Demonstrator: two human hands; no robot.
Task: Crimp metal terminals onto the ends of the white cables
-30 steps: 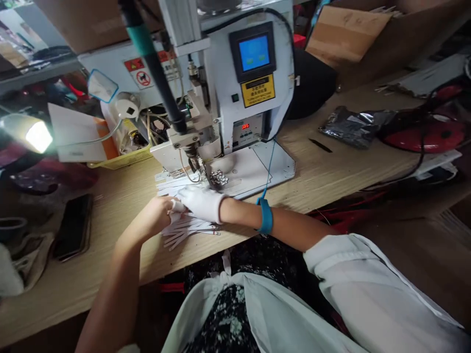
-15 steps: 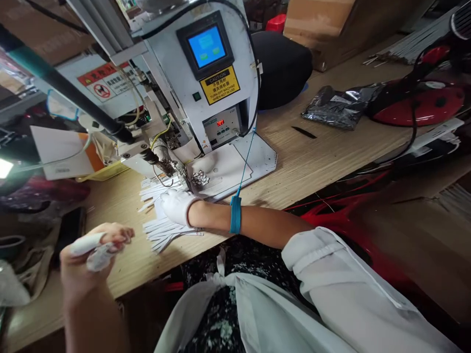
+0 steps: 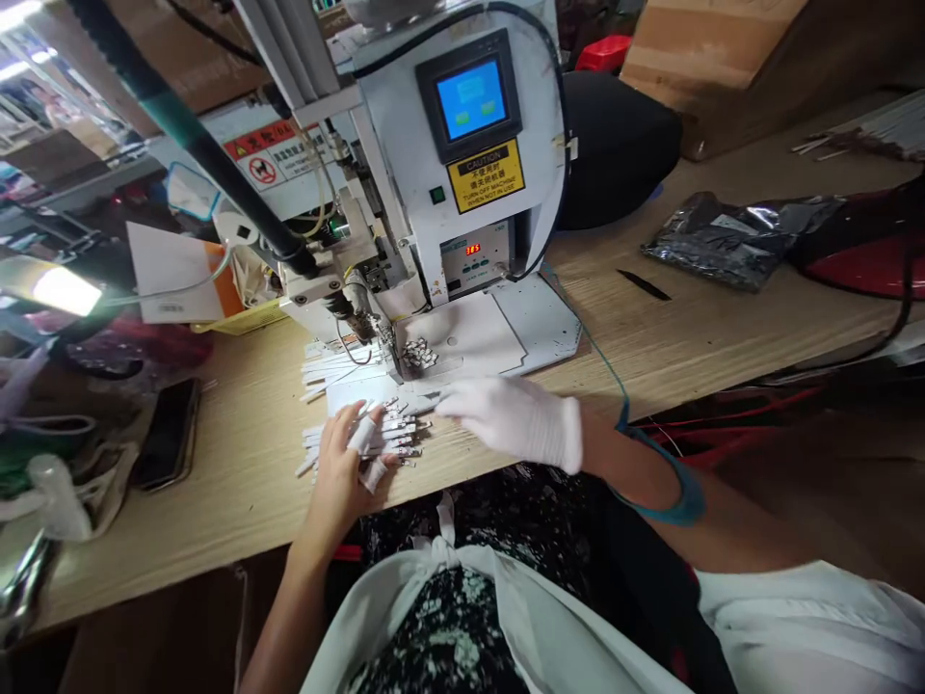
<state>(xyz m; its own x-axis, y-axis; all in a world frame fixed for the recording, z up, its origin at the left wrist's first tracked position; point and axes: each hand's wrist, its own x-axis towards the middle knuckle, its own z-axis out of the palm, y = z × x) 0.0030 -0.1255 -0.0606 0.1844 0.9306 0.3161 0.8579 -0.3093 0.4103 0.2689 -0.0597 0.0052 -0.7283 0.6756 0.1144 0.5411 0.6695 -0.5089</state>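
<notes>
My left hand, with white covers on its thumb and a finger, lies across a bunch of flat white strips. Its thumb is on the near side and its fingers are on the far side. Small metallic-looking ends of the strips point right. My right hand, in a white glove, hovers just right of these ends, fingers stretched toward them; nothing shows in it. Beyond the hands stands a white bench machine with a metal working head. More white strips lie left of that head.
A pile of small silvery bits sits on the machine's base plate. A phone lies at left. At right are a dark blade-shaped piece, a crinkled silvery bag and a cardboard box. A teal cord runs to my right arm's band.
My left hand has come in from the left onto the strips. My right hand has drawn back rightward from beneath the machine head. The view has shifted left.
</notes>
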